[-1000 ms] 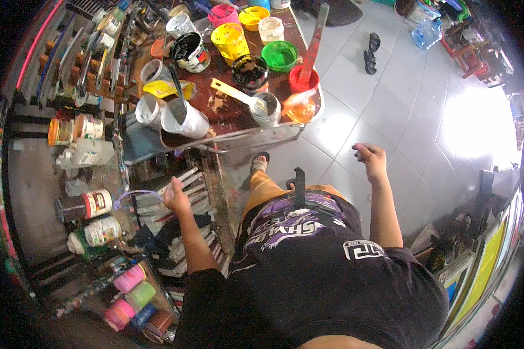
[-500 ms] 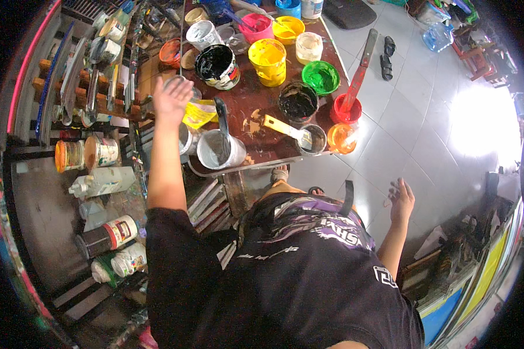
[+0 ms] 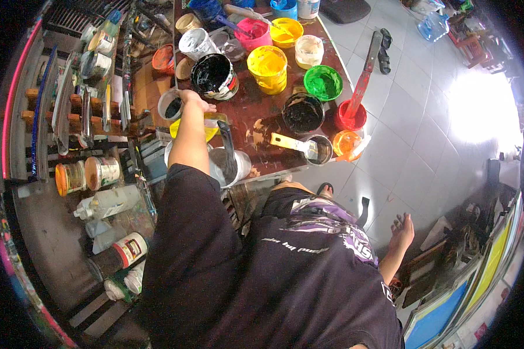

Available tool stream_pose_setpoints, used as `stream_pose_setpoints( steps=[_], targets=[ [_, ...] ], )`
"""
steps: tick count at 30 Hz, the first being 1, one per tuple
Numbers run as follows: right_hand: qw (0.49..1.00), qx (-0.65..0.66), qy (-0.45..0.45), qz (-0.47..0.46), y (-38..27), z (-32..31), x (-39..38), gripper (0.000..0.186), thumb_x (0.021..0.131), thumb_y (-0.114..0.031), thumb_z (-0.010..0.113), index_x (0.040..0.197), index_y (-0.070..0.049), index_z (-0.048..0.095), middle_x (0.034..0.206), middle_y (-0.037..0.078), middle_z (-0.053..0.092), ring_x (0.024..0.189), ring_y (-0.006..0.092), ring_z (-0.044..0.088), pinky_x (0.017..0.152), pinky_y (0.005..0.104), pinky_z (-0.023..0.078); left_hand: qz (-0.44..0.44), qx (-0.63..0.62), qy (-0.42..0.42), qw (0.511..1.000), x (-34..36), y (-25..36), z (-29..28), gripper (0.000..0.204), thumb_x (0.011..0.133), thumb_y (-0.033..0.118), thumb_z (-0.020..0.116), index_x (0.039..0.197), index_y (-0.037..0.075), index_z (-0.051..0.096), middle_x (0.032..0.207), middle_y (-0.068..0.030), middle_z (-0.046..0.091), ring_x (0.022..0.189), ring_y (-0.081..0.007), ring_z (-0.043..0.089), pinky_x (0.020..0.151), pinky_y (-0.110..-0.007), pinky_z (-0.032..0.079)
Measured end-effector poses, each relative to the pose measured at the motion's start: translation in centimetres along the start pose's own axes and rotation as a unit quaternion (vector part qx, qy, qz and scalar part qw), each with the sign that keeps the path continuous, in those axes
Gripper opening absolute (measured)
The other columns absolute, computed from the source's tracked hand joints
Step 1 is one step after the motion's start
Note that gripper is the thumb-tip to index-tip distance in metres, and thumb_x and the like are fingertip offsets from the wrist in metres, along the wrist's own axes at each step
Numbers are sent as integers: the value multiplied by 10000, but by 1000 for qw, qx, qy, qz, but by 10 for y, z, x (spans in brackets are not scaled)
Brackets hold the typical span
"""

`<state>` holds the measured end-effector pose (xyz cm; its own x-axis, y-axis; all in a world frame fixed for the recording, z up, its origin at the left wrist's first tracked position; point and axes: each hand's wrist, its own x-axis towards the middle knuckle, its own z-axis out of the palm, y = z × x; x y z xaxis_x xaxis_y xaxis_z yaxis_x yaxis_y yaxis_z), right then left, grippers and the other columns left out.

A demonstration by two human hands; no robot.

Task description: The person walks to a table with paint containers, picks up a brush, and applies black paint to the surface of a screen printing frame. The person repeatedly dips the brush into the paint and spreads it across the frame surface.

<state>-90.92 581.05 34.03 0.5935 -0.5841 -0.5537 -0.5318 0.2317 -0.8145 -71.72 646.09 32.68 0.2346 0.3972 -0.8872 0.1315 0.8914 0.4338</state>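
Observation:
My left hand (image 3: 193,100) is at the left edge of the paint-covered table (image 3: 256,163), its fingers closed on the rim of a translucent plastic cup (image 3: 170,107) with dark contents. Just beyond it is a black-paint bucket (image 3: 214,77); below it, partly behind my forearm, lie a yellow item (image 3: 209,129) and a translucent bucket with a dark handle (image 3: 239,166). My right hand (image 3: 402,231) hangs low at my right side, empty, with fingers apart and slightly bent.
Pots of yellow (image 3: 266,68), green (image 3: 322,82), red and orange paint, some with tools, crowd the table. A rack (image 3: 64,99) with squeegees and tubs stands left. Sandals (image 3: 383,58) lie on the tiled floor (image 3: 407,145). Framed screens (image 3: 489,267) lean at lower right.
My left hand rose from low at my side to the table, spread, then came down onto the cup. My right hand hangs lower in the picture. The view has shifted.

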Motion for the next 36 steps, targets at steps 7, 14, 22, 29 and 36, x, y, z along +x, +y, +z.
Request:
stream_pose_setpoints(
  steps=[7,14,22,29,36],
  targets=[
    [1000,-14,-1,-2,3,-8,-7,462,883,-350,535,1181,2,514,974,92,588,805,162,518,679,284,395,-35,-62,10,997,11,11,-1,884,778,730,196,1424,131,118,1480,-96,122,1297,-500,43,1050,-589,122],
    [1000,-13,5,-8,-4,1,-11,390,881,-299,541,1123,7,544,919,106,615,725,161,553,616,266,423,27,-9,18,999,-7,21,-8,809,832,660,239,1415,113,120,1438,-231,133,1282,-505,122,1059,-556,173],
    [1000,-8,-27,-12,5,-5,8,408,875,-295,545,1152,5,533,993,121,605,796,190,561,663,286,427,86,-21,10,996,-47,24,-12,719,860,591,271,1397,117,210,1381,-227,301,1152,-429,446,1051,-592,29],
    [999,-17,-31,-10,17,-16,12,431,867,-292,556,1170,11,525,1016,124,602,847,200,563,699,300,428,110,149,-54,981,-53,26,-12,721,852,598,337,1275,18,396,1349,-198,374,1155,-328,478,1038,-579,-66],
    [1000,-2,-2,-6,18,-23,7,443,861,-280,569,1185,15,511,1006,132,605,844,207,571,709,305,440,138,144,-117,973,-36,50,5,678,834,569,398,1223,16,457,1279,-151,469,1188,-273,449,1057,-495,76]
  ],
)
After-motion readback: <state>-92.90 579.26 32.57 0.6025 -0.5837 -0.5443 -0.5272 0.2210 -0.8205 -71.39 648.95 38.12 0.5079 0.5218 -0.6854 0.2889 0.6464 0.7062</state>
